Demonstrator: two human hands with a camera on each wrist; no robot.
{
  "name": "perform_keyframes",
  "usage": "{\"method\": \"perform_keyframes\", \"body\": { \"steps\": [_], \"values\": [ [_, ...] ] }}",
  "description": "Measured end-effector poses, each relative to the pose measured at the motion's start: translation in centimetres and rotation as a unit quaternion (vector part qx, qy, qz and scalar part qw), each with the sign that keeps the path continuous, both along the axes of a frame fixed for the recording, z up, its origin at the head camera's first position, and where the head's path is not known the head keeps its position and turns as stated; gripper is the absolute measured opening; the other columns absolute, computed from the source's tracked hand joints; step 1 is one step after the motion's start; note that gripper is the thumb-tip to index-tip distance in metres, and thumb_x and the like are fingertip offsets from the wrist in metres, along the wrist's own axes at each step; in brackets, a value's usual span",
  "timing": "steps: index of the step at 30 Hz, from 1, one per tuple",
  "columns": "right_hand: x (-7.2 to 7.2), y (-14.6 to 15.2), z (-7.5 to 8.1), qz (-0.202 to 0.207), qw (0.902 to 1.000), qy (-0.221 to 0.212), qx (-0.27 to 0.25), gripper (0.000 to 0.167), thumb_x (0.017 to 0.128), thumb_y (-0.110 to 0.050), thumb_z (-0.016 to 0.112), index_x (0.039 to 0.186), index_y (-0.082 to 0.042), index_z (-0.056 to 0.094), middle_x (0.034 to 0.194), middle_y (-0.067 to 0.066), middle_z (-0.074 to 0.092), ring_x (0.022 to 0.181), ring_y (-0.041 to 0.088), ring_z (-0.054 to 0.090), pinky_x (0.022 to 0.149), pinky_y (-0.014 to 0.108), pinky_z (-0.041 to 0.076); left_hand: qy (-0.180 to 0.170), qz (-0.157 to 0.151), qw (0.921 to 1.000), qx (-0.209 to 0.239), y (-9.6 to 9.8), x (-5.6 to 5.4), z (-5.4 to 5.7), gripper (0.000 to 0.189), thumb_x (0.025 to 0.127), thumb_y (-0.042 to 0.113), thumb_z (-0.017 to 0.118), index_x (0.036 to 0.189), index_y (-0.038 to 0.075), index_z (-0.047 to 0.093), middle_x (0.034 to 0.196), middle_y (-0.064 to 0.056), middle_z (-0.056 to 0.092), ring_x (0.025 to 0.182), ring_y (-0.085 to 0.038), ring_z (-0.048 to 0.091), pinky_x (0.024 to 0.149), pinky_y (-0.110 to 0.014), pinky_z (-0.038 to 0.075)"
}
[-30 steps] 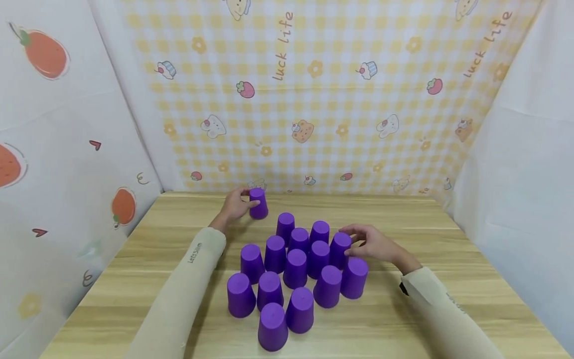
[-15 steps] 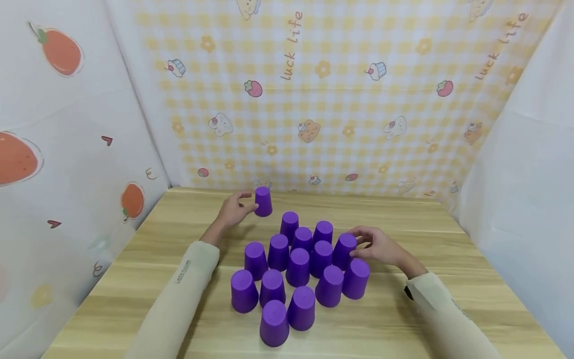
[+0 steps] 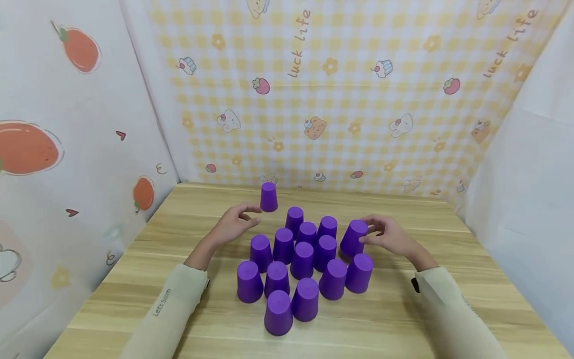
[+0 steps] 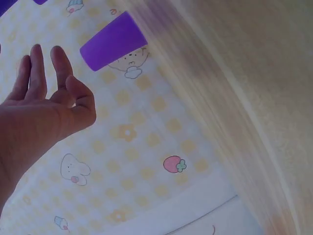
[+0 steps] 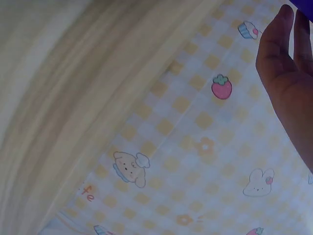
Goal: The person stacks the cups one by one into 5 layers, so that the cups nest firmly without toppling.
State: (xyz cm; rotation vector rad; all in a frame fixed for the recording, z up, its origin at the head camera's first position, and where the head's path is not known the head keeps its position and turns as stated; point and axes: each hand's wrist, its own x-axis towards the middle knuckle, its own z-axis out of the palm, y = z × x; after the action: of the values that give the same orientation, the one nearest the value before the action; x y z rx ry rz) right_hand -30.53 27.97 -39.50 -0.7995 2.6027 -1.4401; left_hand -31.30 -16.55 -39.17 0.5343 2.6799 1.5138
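One purple cup (image 3: 269, 198) stands upside down alone at the back of the table. My left hand (image 3: 236, 224) is just in front and to the left of it, fingers loosely spread and holding nothing. In the left wrist view a gap shows between the fingertips and that cup (image 4: 113, 43). At the right rear of the cup cluster, my right hand (image 3: 391, 238) pinches another upside-down purple cup (image 3: 353, 239) between thumb and fingers. This cup is slightly tilted and raised above its neighbours. Only a corner of it (image 5: 304, 7) enters the right wrist view.
Several more purple cups (image 3: 302, 262) stand upside down, close together, mid-table. The wooden table (image 3: 376, 324) ends at a yellow checked cloth (image 3: 332, 114) behind. White cloth walls (image 3: 94, 114) close off both sides.
My left hand has let go of the lone back cup and drawn back toward me. My right hand has lifted its cup from the cluster. The head view has shifted slightly left.
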Motion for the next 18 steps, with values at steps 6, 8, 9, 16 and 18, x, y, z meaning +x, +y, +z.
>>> {"method": "perform_keyframes", "body": {
  "steps": [6,8,9,16,18],
  "values": [
    [-0.7,-0.3,1.9,-0.040,0.9991,0.010,0.013,0.045,0.087,-0.012,0.076,0.125,0.006,0.059,0.115,0.020,0.067,0.101,0.032,0.067,0.077,0.033,0.057,0.002,-0.048,0.9988,-0.012,-0.4,0.6,0.7,0.032,0.097,0.027,0.066,0.126,0.012,0.064,0.129,-0.010,0.063,0.106,-0.030,0.061,0.081,-0.042,0.053],
    [-1.1,-0.5,2.5,-0.055,0.9983,0.004,0.016,0.046,0.088,-0.016,0.076,0.125,0.004,0.059,0.117,0.019,0.066,0.104,0.035,0.066,0.079,0.036,0.057,0.000,-0.068,0.9976,-0.012,-0.5,0.6,0.8,0.032,0.096,0.027,0.066,0.126,0.014,0.064,0.129,-0.009,0.063,0.107,-0.029,0.061,0.082,-0.043,0.053],
    [-1.3,-0.6,2.7,-0.060,0.9980,0.001,0.019,0.047,0.088,-0.017,0.076,0.126,0.003,0.059,0.119,0.019,0.066,0.105,0.036,0.065,0.081,0.037,0.056,-0.001,-0.080,0.9967,-0.012,-0.5,0.6,0.7,0.032,0.096,0.026,0.066,0.126,0.014,0.064,0.129,-0.009,0.063,0.107,-0.029,0.061,0.082,-0.043,0.053],
    [-3.1,-2.6,4.0,-0.098,0.9940,-0.006,0.049,0.054,0.087,-0.028,0.078,0.130,-0.001,0.058,0.123,0.021,0.063,0.106,0.039,0.064,0.084,0.047,0.055,-0.001,-0.143,0.9895,-0.022,-0.9,1.1,0.6,0.036,0.096,0.017,0.066,0.131,0.007,0.061,0.131,-0.013,0.061,0.109,-0.031,0.060,0.087,-0.044,0.051],
    [-3.6,-3.1,4.4,-0.100,0.9935,-0.010,0.054,0.055,0.087,-0.029,0.077,0.131,0.000,0.057,0.122,0.022,0.063,0.107,0.040,0.064,0.086,0.048,0.055,-0.007,-0.156,0.9873,-0.030,-1.3,0.8,0.3,0.038,0.096,0.020,0.067,0.132,0.010,0.061,0.133,-0.011,0.061,0.112,-0.031,0.058,0.089,-0.045,0.050]
  ]
}}
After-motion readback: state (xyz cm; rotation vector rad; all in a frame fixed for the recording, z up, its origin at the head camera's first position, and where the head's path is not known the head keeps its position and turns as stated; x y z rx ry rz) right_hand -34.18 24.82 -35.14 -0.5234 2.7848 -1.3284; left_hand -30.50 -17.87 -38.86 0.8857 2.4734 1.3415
